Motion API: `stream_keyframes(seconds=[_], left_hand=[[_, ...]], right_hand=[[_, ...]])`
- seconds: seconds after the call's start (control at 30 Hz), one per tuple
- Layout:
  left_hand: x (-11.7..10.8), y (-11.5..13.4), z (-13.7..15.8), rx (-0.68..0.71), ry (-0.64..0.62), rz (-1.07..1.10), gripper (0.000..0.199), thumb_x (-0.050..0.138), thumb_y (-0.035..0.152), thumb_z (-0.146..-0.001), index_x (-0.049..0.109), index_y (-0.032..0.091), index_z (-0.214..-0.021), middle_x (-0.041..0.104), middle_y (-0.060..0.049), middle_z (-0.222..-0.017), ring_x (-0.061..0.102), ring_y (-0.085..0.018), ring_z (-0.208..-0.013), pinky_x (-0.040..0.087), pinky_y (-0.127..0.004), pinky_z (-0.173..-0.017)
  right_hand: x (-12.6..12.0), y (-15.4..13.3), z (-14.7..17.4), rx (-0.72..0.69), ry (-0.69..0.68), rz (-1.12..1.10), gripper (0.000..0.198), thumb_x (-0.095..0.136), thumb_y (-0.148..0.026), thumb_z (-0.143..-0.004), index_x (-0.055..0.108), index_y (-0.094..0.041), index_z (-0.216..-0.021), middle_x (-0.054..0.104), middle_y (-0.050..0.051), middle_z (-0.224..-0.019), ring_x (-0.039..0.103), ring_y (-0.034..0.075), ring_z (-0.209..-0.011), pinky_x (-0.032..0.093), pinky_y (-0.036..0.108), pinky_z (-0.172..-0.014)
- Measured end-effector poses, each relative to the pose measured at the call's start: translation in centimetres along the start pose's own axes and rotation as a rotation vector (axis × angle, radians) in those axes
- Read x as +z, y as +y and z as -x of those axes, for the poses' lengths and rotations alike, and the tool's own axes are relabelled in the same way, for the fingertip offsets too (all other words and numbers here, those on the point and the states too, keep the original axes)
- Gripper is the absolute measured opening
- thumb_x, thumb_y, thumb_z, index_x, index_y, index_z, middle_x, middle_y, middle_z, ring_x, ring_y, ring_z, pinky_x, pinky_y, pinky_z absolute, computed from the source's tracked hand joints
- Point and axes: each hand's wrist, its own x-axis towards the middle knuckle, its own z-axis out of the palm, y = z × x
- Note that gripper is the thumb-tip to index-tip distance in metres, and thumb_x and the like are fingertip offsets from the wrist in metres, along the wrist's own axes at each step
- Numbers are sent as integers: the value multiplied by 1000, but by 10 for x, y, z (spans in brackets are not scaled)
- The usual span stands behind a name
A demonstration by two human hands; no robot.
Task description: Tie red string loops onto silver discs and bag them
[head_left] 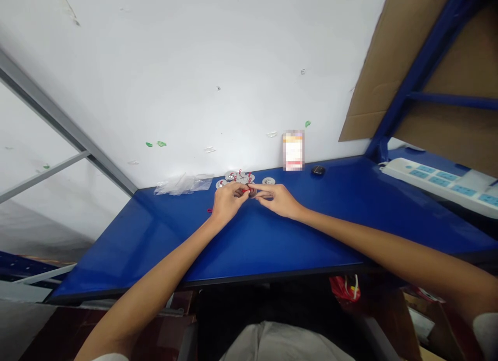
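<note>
Just in front of a cluster of silver round discs with red loops (240, 177), my two hands meet over the blue tabletop. My left hand (228, 199) is closed, thumb and fingers pinching a small round disc with a red part (252, 191), mostly covered by the fingers. From the right, my right hand (279, 199) touches the same disc with bent fingertips, its thumb close to the index finger. One separate silver disc (268, 181) lies just behind my right hand. A small red loop (209, 210) rests on the table left of my left hand.
Clear plastic bags (183, 184) lie at the back left. A blurred upright box (293, 151) leans near the wall, beside a small black object (318, 170). A white power strip (443, 182) stretches along the right side. The blue table (163, 257) ends at a dark front edge.
</note>
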Motion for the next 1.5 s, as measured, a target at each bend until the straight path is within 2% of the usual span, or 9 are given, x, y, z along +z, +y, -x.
stream_keyframes(seconds=[0.1, 0.3, 0.53, 0.73, 0.87, 1.07, 1.2, 1.3, 1.5], left_hand=[[1, 0, 1, -4, 8, -7, 6, 78, 24, -91, 81, 23, -95, 82, -3, -92, 78, -19, -77, 64, -33, -77], [1, 9, 2, -84, 7, 125, 7, 79, 28, -89, 82, 22, -91, 84, -3, -88, 80, -22, -76, 65, -34, -75], [7, 11, 3, -205, -52, 327, 9, 80, 28, -86, 83, 20, -88, 83, -3, -85, 80, -22, -76, 67, -36, -76], [4, 9, -1, -349, -156, 684, 34, 91, 46, -79, 80, 16, -92, 83, -8, -88, 81, -26, -83, 69, -38, -74], [1, 10, -2, -378, -179, 748, 43, 95, 50, -75, 76, 16, -95, 82, -8, -89, 81, -25, -83, 68, -37, -74], [2, 8, -1, -430, -275, 853, 45, 97, 49, -74, 72, 17, -94, 80, -6, -86, 80, -22, -79, 68, -34, -74], [-4, 12, -4, -341, -335, 759, 39, 86, 53, -88, 75, 17, -101, 81, -10, -97, 81, -24, -89, 67, -36, -79], [-9, 18, -7, -162, -236, 490, 33, 75, 51, -98, 78, 20, -111, 80, -10, -109, 78, -25, -103, 65, -37, -88], [-6, 24, -3, 129, -126, 66, 28, 79, 36, -97, 75, 24, -121, 75, -8, -120, 70, -27, -115, 57, -42, -102]], right_hand=[[1, -5, 1, -39, -19, 62, 63, 67, -15, -92, 64, -27, -155, 86, 3, -114, 83, 26, -109, 63, 47, -108], [0, -13, 1, -81, -24, 36, 63, 60, -12, -94, 66, -32, -153, 80, 3, -133, 83, 24, -108, 66, 45, -105], [-3, -4, -2, -64, 91, 16, 40, 74, -26, -95, 80, -32, -134, 81, 4, -129, 83, 28, -109, 68, 49, -102], [-11, -15, -5, -136, 144, 75, 21, 81, -39, -94, 87, -31, -113, 85, 4, -117, 81, 28, -108, 67, 43, -96], [-11, -21, -5, -177, 151, 62, 21, 81, -43, -95, 88, -31, -110, 85, 5, -115, 80, 28, -107, 66, 43, -93], [-15, -24, -5, -231, 101, 87, 17, 75, -42, -100, 87, -30, -103, 85, 4, -109, 80, 27, -105, 62, 44, -101], [-28, -25, -9, -323, 53, 298, 19, 63, -36, -108, 81, -29, -109, 82, 6, -111, 76, 26, -104, 60, 42, -97], [-36, -27, -12, -389, -2, 526, 19, 55, -30, -111, 73, -26, -113, 76, 10, -115, 70, 27, -108, 57, 42, -97], [-32, -36, -11, -458, -109, 680, 18, 46, -24, -114, 64, -24, -113, 69, 9, -106, 64, 25, -97, 54, 37, -87]])
